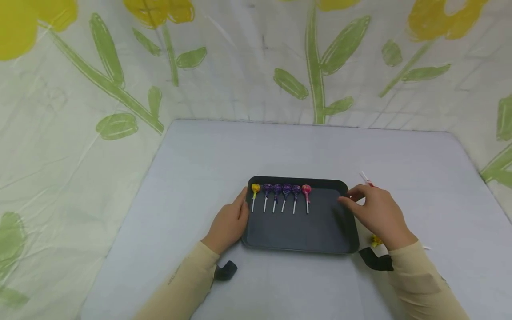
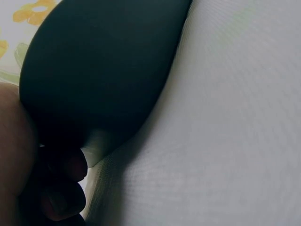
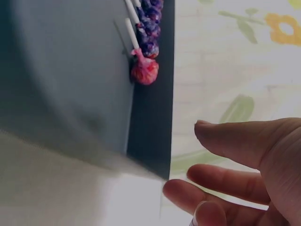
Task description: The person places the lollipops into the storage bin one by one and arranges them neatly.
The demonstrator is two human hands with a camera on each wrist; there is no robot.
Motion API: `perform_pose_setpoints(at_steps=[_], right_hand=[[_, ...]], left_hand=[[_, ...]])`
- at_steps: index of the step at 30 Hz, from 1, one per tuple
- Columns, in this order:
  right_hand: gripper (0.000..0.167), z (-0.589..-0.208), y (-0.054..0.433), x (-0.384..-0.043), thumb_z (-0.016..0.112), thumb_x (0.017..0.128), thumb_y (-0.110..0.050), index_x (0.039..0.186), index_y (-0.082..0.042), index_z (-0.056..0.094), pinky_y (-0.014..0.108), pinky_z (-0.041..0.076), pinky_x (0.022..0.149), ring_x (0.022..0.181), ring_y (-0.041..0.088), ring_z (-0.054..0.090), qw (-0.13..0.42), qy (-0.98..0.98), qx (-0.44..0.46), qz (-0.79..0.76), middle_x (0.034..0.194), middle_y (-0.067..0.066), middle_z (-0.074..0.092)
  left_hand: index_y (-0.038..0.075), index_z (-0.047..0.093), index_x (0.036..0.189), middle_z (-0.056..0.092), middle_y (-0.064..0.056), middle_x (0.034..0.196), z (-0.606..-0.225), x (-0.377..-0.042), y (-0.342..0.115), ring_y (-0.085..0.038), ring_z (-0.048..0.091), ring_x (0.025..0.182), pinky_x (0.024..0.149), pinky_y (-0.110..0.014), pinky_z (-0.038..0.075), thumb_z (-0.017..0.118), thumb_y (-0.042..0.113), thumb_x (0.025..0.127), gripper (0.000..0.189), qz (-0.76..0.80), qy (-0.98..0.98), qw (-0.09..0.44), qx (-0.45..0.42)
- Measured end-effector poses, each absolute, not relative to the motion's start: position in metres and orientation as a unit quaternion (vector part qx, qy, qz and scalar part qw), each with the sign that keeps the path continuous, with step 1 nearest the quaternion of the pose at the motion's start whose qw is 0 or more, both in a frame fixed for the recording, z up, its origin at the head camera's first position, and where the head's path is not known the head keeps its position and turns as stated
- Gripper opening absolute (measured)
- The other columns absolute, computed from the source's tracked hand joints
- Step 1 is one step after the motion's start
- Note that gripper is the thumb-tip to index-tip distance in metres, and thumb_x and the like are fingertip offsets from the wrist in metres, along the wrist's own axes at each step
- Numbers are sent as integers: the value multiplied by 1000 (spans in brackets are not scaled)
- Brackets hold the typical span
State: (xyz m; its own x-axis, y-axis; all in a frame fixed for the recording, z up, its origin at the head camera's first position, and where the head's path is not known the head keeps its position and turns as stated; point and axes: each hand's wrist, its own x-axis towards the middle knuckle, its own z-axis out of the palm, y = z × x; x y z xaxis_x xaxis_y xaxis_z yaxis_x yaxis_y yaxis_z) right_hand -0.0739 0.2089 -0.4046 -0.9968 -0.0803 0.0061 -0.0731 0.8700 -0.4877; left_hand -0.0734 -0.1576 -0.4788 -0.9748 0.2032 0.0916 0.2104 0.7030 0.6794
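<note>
A dark grey tray (image 1: 296, 231) holds a row of lollipops along its far side. A yellow lollipop (image 1: 255, 188) is at the left end, several purple lollipops (image 1: 286, 190) follow, and a pink lollipop (image 1: 306, 190) ends the row, all sticks toward the person. My left hand (image 1: 228, 224) grips the tray's left edge; the left wrist view shows its curled fingers (image 2: 66, 200) against the tray's dark side (image 2: 99, 70). At the tray's right rim is my right hand (image 1: 378, 213), thumb and fingers apart with nothing between them. In the right wrist view its thumb (image 3: 235, 139) is nearest the tray corner.
On the white table (image 1: 224, 151), a lollipop with a white stick (image 1: 365, 178) lies beyond the right hand, partly hidden by it. A yellow-wrapped lollipop (image 1: 376, 241) shows beside the right wrist. Behind the table hangs a flower-patterned cloth (image 1: 240, 66).
</note>
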Motion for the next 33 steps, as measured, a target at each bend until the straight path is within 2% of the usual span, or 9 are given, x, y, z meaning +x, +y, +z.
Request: perform_pose_setpoints(at_steps=[5,18,24,27,33], right_hand=[[42,-407,217,-69,72,99,-44,111,-4,77,48,54,73,95,35,69,21,969,-27,-246,106,13,77],[54,-411,246,-53,69,99,-51,122,-2,73,37,49,70,95,33,67,56,968,-3,-243,114,18,74],[59,-413,252,-48,72,97,-51,126,0,71,46,51,73,94,34,65,97,969,5,-226,119,23,71],[59,-414,255,-45,72,96,-50,127,0,70,51,52,75,96,36,65,112,968,10,-224,119,23,71],[53,-415,261,-38,72,96,-51,123,-5,72,44,50,69,94,34,67,125,970,19,-208,113,18,73]], left_hand=[[0,42,159,39,8,54,-480,-74,-158,-7,31,45,46,-27,29,44,17,110,52,-370,-922,7,-113],[0,41,160,39,7,55,-481,-75,-158,-8,31,46,46,-28,28,44,17,110,53,-374,-921,4,-111],[0,41,160,39,7,55,-481,-76,-159,-8,30,46,47,-28,27,44,16,110,52,-377,-919,3,-115],[0,40,160,39,7,55,-482,-76,-159,-8,30,46,47,-28,28,44,17,110,53,-378,-919,2,-115],[0,39,161,40,6,56,-483,-77,-159,-8,31,47,48,-29,29,43,17,111,53,-380,-918,-2,-116]])
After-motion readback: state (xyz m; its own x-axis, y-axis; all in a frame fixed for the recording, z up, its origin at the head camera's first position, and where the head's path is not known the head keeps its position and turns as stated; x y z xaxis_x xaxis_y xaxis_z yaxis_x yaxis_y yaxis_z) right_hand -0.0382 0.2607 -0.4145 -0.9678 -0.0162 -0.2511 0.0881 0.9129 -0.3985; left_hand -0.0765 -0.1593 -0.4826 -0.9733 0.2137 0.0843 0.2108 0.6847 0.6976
